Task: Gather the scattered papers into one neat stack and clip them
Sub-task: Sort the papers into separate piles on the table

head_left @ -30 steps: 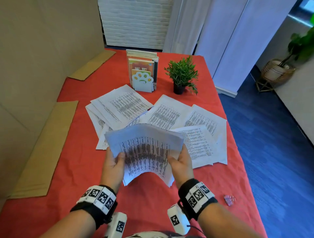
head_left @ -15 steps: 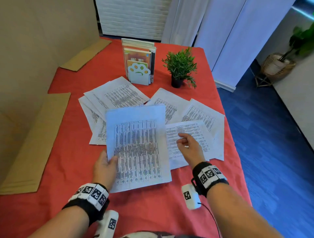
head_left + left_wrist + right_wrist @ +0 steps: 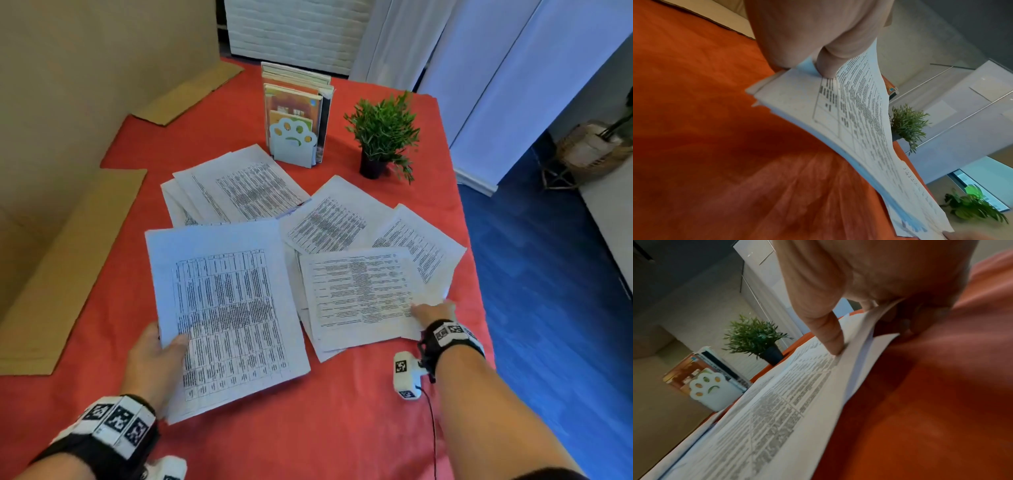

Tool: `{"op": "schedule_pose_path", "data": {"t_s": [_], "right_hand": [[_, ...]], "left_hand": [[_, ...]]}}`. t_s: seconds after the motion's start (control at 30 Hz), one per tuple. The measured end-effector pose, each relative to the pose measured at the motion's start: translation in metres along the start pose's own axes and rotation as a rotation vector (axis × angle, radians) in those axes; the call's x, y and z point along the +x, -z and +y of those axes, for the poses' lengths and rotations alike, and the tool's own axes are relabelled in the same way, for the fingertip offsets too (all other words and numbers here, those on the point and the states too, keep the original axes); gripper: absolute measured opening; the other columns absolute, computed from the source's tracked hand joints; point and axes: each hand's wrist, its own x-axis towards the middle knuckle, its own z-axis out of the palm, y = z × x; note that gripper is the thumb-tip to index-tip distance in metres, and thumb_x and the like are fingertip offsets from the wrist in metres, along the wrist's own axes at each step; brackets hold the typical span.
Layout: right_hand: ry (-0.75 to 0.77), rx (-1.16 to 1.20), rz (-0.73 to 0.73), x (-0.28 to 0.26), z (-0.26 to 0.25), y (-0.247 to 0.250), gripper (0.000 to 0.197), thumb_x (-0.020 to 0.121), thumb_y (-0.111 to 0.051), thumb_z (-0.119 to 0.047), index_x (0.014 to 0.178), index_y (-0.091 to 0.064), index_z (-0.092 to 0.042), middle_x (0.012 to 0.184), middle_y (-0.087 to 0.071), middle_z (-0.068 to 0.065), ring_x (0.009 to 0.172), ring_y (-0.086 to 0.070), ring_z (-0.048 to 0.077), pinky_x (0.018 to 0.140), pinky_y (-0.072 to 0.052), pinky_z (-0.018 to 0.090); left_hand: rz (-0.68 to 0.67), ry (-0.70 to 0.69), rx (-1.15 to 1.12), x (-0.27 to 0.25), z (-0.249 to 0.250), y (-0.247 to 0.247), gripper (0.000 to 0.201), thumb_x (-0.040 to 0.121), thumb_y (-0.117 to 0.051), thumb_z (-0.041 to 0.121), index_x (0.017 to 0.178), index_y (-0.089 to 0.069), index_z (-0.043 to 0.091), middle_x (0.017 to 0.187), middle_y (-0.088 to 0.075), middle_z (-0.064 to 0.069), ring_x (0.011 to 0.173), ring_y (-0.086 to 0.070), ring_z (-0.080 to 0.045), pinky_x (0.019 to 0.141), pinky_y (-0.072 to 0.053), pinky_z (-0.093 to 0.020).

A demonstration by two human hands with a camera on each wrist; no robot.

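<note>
My left hand [image 3: 164, 346] grips the gathered stack of printed papers [image 3: 222, 308] at its left edge, thumb on top; the stack [image 3: 849, 121] is tilted just above the red tablecloth [image 3: 342, 411]. My right hand [image 3: 432, 310] pinches the right edge of a loose printed sheet [image 3: 359, 291], thumb [image 3: 830, 337] pressing on top and fingers curled under the lifted edge. More loose sheets lie fanned out at the back left [image 3: 239, 188], in the middle [image 3: 329, 222] and at the right [image 3: 418, 246]. No clip is in view.
A book holder with a white paw-shaped end [image 3: 293, 137] and a small potted plant [image 3: 382, 137] stand behind the papers. Cardboard sheets [image 3: 61, 274] lie along the left side. The table's right edge drops to a blue floor [image 3: 548, 308].
My right hand has let go of the stack and moved right to the edge of a loose sheet. My left hand alone has brought the stack down and to the left.
</note>
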Motion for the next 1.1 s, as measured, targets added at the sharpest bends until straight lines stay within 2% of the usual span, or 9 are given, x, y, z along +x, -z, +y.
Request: {"op": "schedule_pose_path", "data": {"t_s": [0.17, 0.27, 0.53, 0.67, 0.8, 0.83, 0.9, 0.97, 1.1], "right_hand": [[0.192, -0.127, -0.075, -0.026, -0.014, -0.021, 0.065, 0.085, -0.053, -0.004, 0.144, -0.029, -0.020, 0.123, -0.059, 0.019, 0.107, -0.060, 0.036, 0.077, -0.043, 0.031], [0.276, -0.204, -0.109, -0.043, -0.017, -0.034, 0.068, 0.083, -0.045, 0.002, 0.143, -0.029, -0.024, 0.126, -0.057, 0.020, 0.110, -0.059, 0.036, 0.081, -0.048, 0.035], [0.416, -0.285, -0.239, -0.110, -0.004, -0.084, 0.072, 0.078, -0.045, 0.001, 0.141, -0.027, -0.027, 0.123, -0.053, 0.019, 0.109, -0.057, 0.037, 0.089, -0.051, 0.041], [0.390, -0.335, -0.320, -0.137, 0.000, -0.098, 0.073, 0.079, -0.049, 0.000, 0.144, -0.023, -0.021, 0.130, -0.046, 0.018, 0.116, -0.052, 0.036, 0.095, -0.048, 0.039], [0.562, -0.530, -0.059, -0.152, -0.011, -0.088, 0.070, 0.087, -0.055, -0.034, 0.148, -0.023, -0.020, 0.148, -0.027, 0.004, 0.133, -0.029, 0.032, 0.110, -0.026, 0.047], [0.601, -0.491, -0.106, -0.155, -0.015, -0.084, 0.066, 0.089, -0.051, -0.040, 0.147, -0.026, -0.022, 0.149, -0.028, 0.001, 0.134, -0.028, 0.029, 0.111, -0.024, 0.047], [0.551, -0.242, -0.415, -0.161, -0.021, -0.075, 0.059, 0.094, -0.047, -0.041, 0.146, -0.031, -0.020, 0.136, -0.044, 0.003, 0.125, -0.041, 0.022, 0.107, -0.033, 0.040], [0.435, 0.006, -0.644, -0.166, -0.022, -0.064, 0.048, 0.095, -0.049, -0.031, 0.140, -0.039, -0.015, 0.114, -0.057, 0.004, 0.099, -0.057, 0.018, 0.088, -0.047, 0.031], [0.481, 0.005, -0.438, -0.151, -0.014, -0.039, 0.026, 0.090, -0.053, -0.013, 0.115, -0.056, -0.010, 0.107, -0.065, 0.009, 0.098, -0.063, 0.028, 0.087, -0.052, 0.038]], "left_hand": [[0.010, 0.038, -0.038, 0.003, -0.004, 0.002, 0.019, 0.089, -0.056, 0.004, 0.088, -0.060, 0.023, 0.102, -0.069, -0.009, 0.091, -0.066, -0.032, 0.089, -0.051, -0.054], [0.026, 0.067, -0.051, 0.010, -0.015, 0.006, 0.023, 0.087, -0.058, 0.010, 0.090, -0.061, 0.033, 0.101, -0.070, -0.007, 0.092, -0.067, -0.033, 0.087, -0.051, -0.058], [0.056, 0.059, -0.069, 0.008, -0.005, 0.012, 0.024, 0.088, -0.055, 0.003, 0.104, -0.058, 0.021, 0.108, -0.068, -0.013, 0.094, -0.065, -0.032, 0.090, -0.051, -0.051], [0.040, 0.045, -0.071, 0.002, -0.003, 0.015, 0.027, 0.089, -0.053, -0.001, 0.109, -0.058, 0.017, 0.106, -0.066, -0.012, 0.091, -0.063, -0.029, 0.084, -0.049, -0.040], [-0.024, 0.037, -0.087, -0.001, 0.005, 0.009, 0.027, 0.090, -0.052, 0.001, 0.113, -0.056, 0.016, 0.107, -0.066, -0.010, 0.091, -0.064, -0.029, 0.083, -0.050, -0.040], [-0.055, 0.039, -0.082, 0.000, 0.006, 0.005, 0.027, 0.091, -0.052, 0.002, 0.114, -0.056, 0.017, 0.108, -0.066, -0.011, 0.093, -0.065, -0.029, 0.086, -0.051, -0.043], [-0.133, 0.040, -0.054, 0.002, 0.010, -0.006, 0.029, 0.091, -0.052, 0.004, 0.117, -0.055, 0.017, 0.109, -0.067, -0.009, 0.096, -0.065, -0.029, 0.090, -0.051, -0.046], [-0.206, 0.012, -0.008, 0.003, 0.012, -0.022, 0.030, 0.091, -0.054, 0.010, 0.119, -0.055, 0.022, 0.111, -0.067, -0.005, 0.100, -0.066, -0.027, 0.093, -0.050, -0.048], [-0.382, -0.015, 0.042, -0.005, 0.024, -0.057, 0.029, 0.092, -0.053, 0.027, 0.121, -0.049, 0.030, 0.111, -0.065, 0.006, 0.103, -0.064, -0.020, 0.096, -0.049, -0.049]]}}
